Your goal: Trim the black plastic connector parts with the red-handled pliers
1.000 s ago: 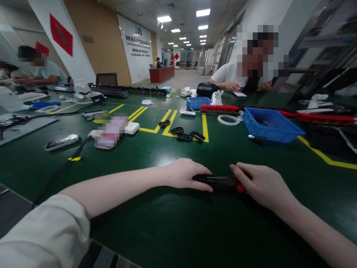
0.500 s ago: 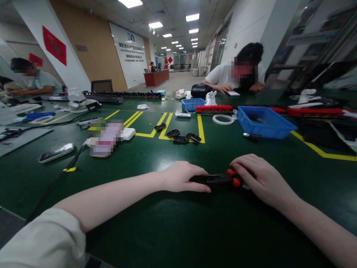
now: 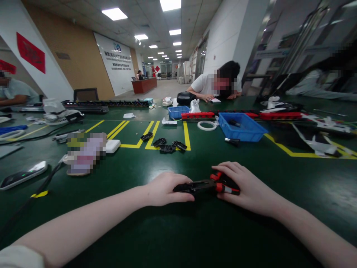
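My left hand [image 3: 169, 188] pinches a small black plastic part [image 3: 182, 187] between thumb and fingers, just above the green table [image 3: 156, 238]. My right hand [image 3: 247, 188] is closed around the red-and-black handles of a pair of pliers [image 3: 223, 187]. The dark jaws of the pliers point left and meet the black part; whether they bite on it cannot be made out. Beyond my hands several similar black parts [image 3: 167, 148] lie near yellow tape lines.
A blue bin [image 3: 242, 130] with dark items in it stands at the back right, near a white ring [image 3: 206, 125] and red strips [image 3: 196, 115]. On the left lie a phone [image 3: 87, 154], a white case [image 3: 112, 146] and a cable [image 3: 46, 182]. A person [image 3: 200, 87] sits opposite.
The view has turned to the right. My right hand has closed around the pliers' handles, where its fingers were looser before. My left hand keeps its hold on the black part.
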`<action>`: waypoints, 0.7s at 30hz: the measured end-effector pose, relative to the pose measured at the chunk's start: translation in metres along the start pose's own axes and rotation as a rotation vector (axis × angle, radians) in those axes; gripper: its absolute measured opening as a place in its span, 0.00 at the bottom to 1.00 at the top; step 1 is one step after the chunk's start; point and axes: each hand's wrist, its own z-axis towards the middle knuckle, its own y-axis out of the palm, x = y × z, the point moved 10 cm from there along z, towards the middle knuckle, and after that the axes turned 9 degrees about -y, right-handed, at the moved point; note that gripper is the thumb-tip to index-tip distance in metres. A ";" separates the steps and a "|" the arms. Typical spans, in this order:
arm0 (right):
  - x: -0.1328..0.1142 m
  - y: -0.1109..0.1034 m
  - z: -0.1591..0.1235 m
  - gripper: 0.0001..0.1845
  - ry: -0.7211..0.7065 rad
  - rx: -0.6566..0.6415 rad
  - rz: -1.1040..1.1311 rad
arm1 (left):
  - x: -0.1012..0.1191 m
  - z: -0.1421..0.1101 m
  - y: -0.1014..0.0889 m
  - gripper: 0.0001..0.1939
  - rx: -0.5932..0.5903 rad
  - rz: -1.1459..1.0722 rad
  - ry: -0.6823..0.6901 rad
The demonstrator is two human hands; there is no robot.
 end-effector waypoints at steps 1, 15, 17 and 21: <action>-0.002 0.000 0.001 0.32 0.003 0.022 -0.006 | -0.001 0.000 0.000 0.19 -0.004 -0.009 -0.012; -0.009 -0.012 -0.009 0.27 0.090 0.193 0.040 | -0.012 0.000 0.003 0.19 -0.013 -0.217 -0.168; -0.010 -0.014 -0.010 0.28 0.084 0.221 0.065 | -0.017 -0.001 0.007 0.21 -0.020 -0.209 -0.179; -0.009 -0.013 -0.011 0.26 0.141 0.183 0.114 | -0.024 0.000 0.011 0.25 -0.039 -0.184 -0.167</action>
